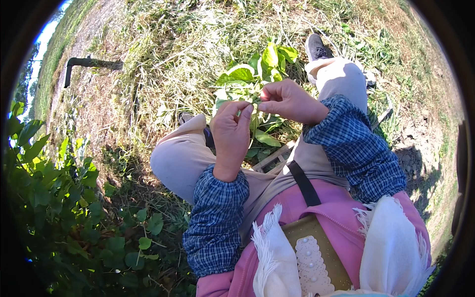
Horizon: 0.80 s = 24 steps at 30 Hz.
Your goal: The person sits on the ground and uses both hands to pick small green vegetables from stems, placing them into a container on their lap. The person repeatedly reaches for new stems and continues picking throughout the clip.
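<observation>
Between my knees, my left hand (232, 135) and my right hand (293, 102) meet fingertip to fingertip. Thumb and forefinger of each pinch a small green plant tip (255, 98); its exact form is too small to tell. Just beyond my fingers stand broad green leaves (237, 75), brightly sunlit. More of them, such as a drooping leaf (268, 138), hang below my hands in partial shade. Whether these leaves are rooted or lie loose is hidden by my hands.
A wooden slatted piece (272, 157), perhaps a low seat, shows between my thighs. Dry cut grass (178, 70) covers the ground ahead. A black bent pipe (91, 63) lies at the far left. Dense leafy shrubs (48, 193) crowd my left side.
</observation>
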Tool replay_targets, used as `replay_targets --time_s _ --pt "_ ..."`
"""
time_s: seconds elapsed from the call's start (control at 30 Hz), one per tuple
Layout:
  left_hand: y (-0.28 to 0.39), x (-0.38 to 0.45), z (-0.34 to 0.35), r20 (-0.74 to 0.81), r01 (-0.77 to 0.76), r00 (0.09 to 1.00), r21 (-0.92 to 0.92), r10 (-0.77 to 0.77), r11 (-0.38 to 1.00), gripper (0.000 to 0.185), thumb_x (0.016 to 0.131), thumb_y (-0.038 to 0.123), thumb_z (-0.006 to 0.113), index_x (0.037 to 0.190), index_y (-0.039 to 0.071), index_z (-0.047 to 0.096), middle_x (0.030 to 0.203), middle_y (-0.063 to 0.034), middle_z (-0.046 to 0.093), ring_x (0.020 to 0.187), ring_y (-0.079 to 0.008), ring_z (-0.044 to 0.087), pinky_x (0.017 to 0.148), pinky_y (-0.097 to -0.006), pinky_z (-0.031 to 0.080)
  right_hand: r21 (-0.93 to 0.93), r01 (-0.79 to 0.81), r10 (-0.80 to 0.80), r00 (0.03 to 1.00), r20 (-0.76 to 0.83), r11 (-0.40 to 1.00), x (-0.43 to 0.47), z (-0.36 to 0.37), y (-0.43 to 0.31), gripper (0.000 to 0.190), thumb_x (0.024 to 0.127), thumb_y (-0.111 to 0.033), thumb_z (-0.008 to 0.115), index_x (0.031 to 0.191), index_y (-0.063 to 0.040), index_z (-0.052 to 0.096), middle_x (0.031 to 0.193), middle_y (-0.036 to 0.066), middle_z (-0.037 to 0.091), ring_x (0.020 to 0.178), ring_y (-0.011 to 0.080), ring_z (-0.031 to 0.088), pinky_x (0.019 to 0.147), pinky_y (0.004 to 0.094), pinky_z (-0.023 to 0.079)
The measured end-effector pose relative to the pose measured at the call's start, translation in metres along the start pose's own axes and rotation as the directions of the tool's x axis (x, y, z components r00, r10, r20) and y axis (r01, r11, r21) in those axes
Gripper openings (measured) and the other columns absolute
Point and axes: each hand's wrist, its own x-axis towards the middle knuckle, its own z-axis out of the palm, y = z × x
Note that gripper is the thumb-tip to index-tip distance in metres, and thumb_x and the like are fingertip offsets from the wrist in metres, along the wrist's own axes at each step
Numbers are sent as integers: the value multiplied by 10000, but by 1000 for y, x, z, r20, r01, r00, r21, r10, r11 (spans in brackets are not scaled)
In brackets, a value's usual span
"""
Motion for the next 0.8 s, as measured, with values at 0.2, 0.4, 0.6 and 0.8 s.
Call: replay_targets --time_s 0.2,0.4,0.6,0.8 --pt "7 2 -1 40 153 988 -113 -149 982 139 896 113 636 898 -25 653 653 -21 594 507 -69 480 471 -227 389 -304 64 -116 981 -158 950 -2 3 -3 224 802 -172 695 747 -1 561 553 47 477 521 82 420 476 269 365" --pt "14 2 -7 320 473 881 -572 -348 670 168 937 135 579 928 -26 625 687 -40 605 485 -47 455 468 -205 397 -298 82 -162 953 -256 951 -3 10 -10 185 803 -152 688 780 8 598 573 71 544 536 74 495 498 263 417" --pt "15 -1 1 435 552 834 -669 -341 498 196 960 161 540 960 -19 617 736 -50 615 472 -53 446 466 -195 390 -92 149 -168 948 -269 985 1 13 6 150 829 -120 693 790 4 619 599 36 580 551 58 504 491 245 412" --pt "6 -4 5 490 582 809 -588 -325 562 223 973 195 522 979 -1 629 758 -48 606 474 -61 433 476 -205 400 403 -121 191 972 -139 907 2 13 5 137 867 -126 675 835 -3 624 634 10 595 518 38 504 450 180 390"
